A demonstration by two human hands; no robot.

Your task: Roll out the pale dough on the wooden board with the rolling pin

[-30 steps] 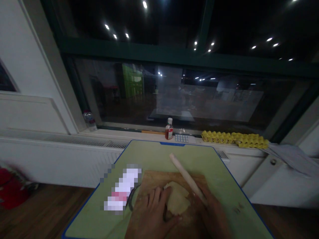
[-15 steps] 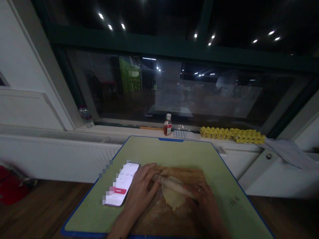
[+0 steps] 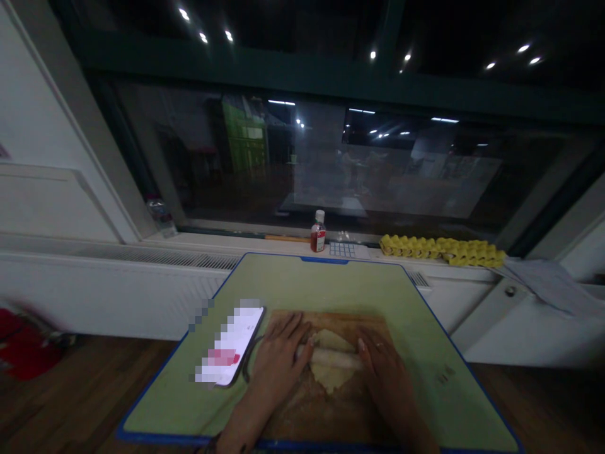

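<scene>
A pale rolling pin (image 3: 336, 359) lies nearly level across a thin, ragged-edged sheet of dough (image 3: 328, 378). My left hand (image 3: 280, 354) presses on the pin's left end, its fingers stretched forward. Over the right end rests my right hand (image 3: 384, 369), with a ring on one finger. Both ends of the pin are hidden beneath the hands. Under the dough is a brown wooden board (image 3: 307, 419), which sits on a light green, blue-edged table (image 3: 307, 284).
A lit phone (image 3: 236, 340) lies left of my left hand, beside a dark cord. On the windowsill are a small white-capped bottle (image 3: 318, 233), yellow egg trays (image 3: 439, 249) and a clear bottle (image 3: 161, 215). Something red (image 3: 26, 347) stands on the floor at left.
The rolling pin has turned from a slant to nearly level. My right hand has shifted up and slightly left; my left hand has moved a little. The view has tilted slightly.
</scene>
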